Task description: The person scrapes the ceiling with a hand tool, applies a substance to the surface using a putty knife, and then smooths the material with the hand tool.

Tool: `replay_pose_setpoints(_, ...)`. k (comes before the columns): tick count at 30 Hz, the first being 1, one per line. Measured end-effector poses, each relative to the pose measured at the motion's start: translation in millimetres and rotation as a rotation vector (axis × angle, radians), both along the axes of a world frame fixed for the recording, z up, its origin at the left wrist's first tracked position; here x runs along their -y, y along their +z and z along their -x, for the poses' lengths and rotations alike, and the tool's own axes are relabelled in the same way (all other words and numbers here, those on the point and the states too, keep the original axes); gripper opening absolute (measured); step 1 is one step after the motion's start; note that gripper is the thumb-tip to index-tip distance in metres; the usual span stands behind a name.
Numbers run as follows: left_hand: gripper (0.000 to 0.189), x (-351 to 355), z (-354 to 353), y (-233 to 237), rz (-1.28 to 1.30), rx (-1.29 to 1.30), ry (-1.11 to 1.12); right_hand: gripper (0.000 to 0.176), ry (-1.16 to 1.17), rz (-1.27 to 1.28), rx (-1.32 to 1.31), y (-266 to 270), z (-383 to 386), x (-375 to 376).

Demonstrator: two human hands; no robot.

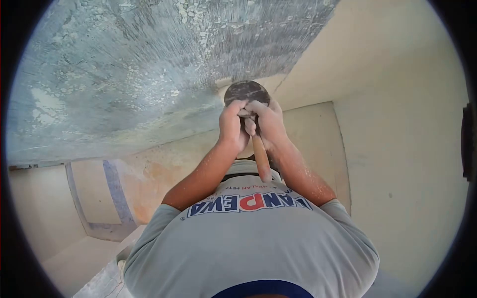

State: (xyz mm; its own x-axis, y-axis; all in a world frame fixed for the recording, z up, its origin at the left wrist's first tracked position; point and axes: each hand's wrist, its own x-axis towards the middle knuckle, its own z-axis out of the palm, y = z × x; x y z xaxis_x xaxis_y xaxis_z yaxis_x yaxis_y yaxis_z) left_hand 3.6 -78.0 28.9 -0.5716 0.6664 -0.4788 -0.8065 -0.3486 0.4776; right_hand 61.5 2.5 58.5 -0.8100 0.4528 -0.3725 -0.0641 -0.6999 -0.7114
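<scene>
Left hand (232,123): fingers curled tight around the top of a wooden handle (261,159), thumb side towards the far end. Right hand (269,121): closed around the same handle, touching the left hand, knuckles just beside the head. No finger is spread.

Item held: a round-headed tool (246,92), near the centre of the view. Its dark disc lies against, or just short of, the far edge of a rough grey surface (124,74). Contact cannot be confirmed. The handle runs back from the hands towards the person's T-shirt (248,243), with its free end close to the chest.

Surroundings: the grey surface is scored and patchy and fills the far left. A smooth cream wall (397,124) starts immediately right of the disc. Both forearms (203,171) are speckled with pale dust.

Hazards, as judged:
- The disc sits at the boundary of the two finishes. A sideways skid would mark the cream wall.
- Dust on the skin and handle lowers friction, so the hands could slide up onto the disc.
- The handle end points at the chest, so a sudden catch on the rough surface could drive it back.
- Loosened particles may drift towards the face.
</scene>
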Motion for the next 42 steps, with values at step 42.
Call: replay_pose_setpoints(42, 0.020, -11.4, 55.8, -32.6, 0.225, 0.068, 0.071, 0.008, -0.025, 0.023, 0.071, -42.6, 44.7, 6.6)
